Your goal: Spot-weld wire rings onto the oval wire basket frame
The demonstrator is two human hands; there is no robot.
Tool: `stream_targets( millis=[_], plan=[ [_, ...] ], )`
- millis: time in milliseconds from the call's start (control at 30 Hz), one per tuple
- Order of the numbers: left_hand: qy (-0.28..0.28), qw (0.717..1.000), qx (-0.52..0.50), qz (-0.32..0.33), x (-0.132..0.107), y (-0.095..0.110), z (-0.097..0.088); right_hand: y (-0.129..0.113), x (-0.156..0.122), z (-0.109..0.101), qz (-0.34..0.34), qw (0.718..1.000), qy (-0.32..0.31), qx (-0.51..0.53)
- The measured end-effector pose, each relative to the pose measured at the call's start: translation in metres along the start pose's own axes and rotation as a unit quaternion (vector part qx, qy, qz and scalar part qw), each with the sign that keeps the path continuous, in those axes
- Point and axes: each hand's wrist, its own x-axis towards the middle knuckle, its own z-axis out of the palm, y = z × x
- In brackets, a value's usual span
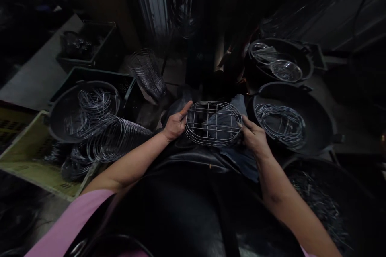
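Note:
An oval wire basket [216,125] with a grid of crossed wires is held over my lap, in the middle of the head view. My left hand [177,124] grips its left end, the thumb up along the rim. At the right end, my right hand [253,134] pinches the wire rim between thumb and fingers. Some of the fingers on both hands are hidden behind the basket. Blue denim cloth [239,106] lies beneath and behind it, and a black apron [187,200] covers my front.
To the left, a black basin [56,114] of wire rings stands by a yellow crate [21,160]. A stack of wire frames [147,70] leans behind. On the right, a basin [321,124] holds wire hoops [282,124], with another basin [307,62] beyond and wire scraps [319,204] nearer me.

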Motion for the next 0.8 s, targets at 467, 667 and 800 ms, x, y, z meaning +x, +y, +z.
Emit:
stream_targets(
  millis=[467, 667, 800],
  plan=[
    [0.01, 0.999, 0.05, 0.005, 0.001, -0.005, -0.002, -0.011, 0.001, 0.01, -0.067, 0.998, -0.008, 0.002],
    [-0.079, 0.996, 0.002, -0.031, 0.013, 0.004, -0.019, -0.018, 0.012, -0.009, 0.014, 0.996, -0.089, -0.023],
    [-0.163, 0.984, 0.023, -0.063, 0.015, 0.018, -0.033, -0.028, 0.013, -0.014, 0.058, 0.99, -0.126, -0.02]
  ],
)
